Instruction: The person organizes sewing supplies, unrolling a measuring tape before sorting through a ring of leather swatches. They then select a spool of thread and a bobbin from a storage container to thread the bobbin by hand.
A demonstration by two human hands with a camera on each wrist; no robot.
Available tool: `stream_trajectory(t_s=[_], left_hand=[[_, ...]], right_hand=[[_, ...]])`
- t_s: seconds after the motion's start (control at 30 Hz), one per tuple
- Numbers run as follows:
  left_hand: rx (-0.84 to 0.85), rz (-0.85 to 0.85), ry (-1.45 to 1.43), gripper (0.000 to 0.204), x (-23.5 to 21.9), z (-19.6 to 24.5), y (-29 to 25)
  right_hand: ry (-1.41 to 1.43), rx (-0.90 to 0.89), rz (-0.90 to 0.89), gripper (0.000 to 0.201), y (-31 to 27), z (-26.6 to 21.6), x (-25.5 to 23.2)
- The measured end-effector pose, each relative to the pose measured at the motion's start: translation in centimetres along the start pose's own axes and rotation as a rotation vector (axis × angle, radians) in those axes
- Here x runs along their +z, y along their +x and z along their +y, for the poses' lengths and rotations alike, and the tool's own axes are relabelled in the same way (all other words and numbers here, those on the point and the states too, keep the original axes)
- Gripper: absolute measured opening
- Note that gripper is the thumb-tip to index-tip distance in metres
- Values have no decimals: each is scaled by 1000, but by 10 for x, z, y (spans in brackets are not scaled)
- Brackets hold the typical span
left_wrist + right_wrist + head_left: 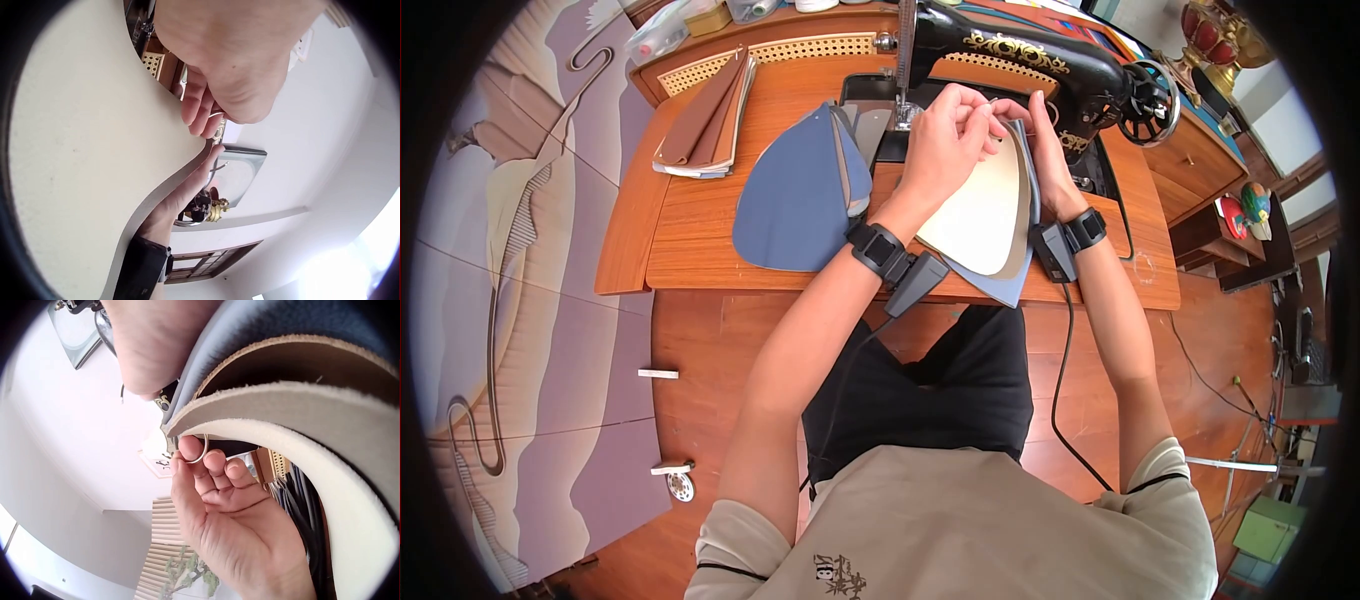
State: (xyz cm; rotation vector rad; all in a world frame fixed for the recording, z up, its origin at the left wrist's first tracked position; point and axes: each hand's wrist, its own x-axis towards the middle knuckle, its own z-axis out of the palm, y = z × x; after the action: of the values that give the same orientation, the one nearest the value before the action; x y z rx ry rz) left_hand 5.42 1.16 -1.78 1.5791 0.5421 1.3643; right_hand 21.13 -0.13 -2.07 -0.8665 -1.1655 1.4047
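Note:
A metal ring point(205, 449) is pinched between the thumb and fingers of my left hand point(945, 150), right at the narrow tips of a fan of leather swatches. On top of the fan lies a cream swatch point(980, 210); a taupe swatch point(281, 403), a brown one point(275, 365) and a blue one point(294, 325) follow behind it. My right hand point(1052, 165) holds the fan from its right side near the tips, its fingers partly hidden. To the left, blue swatches point(790, 205) lie flat on the wooden table point(690, 235).
A black sewing machine point(1010, 50) with a handwheel point(1150, 103) stands just beyond the hands. A stack of brown swatches point(705, 120) lies at the table's back left. Cables run from both wrist cameras. A patterned panel point(570, 330) stretches along the left.

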Motion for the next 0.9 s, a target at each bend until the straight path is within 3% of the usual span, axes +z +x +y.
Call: stream_trajectory(t_s=[0.13,0.2,0.3,0.6,0.73,0.9], left_hand=[[-42,-7,-55,10,-2,1,1],[0,17,-79,9,-2,-7,3],[10,23,-116,9,-3,-5,2],[-28,-61,-304,14,-7,4,2],[-11,-86,-377,15,-6,3,4],[-65,-77,-383,15,-10,5,4]], right_hand=[[82,0,-124,54,-7,2,3],[-111,-97,-219,54,-8,-2,6],[-211,-47,-244,64,-12,-4,-1],[-139,119,-228,85,-24,-13,5],[-126,109,-135,82,-24,-7,5],[-79,21,-231,72,-25,-14,21]])
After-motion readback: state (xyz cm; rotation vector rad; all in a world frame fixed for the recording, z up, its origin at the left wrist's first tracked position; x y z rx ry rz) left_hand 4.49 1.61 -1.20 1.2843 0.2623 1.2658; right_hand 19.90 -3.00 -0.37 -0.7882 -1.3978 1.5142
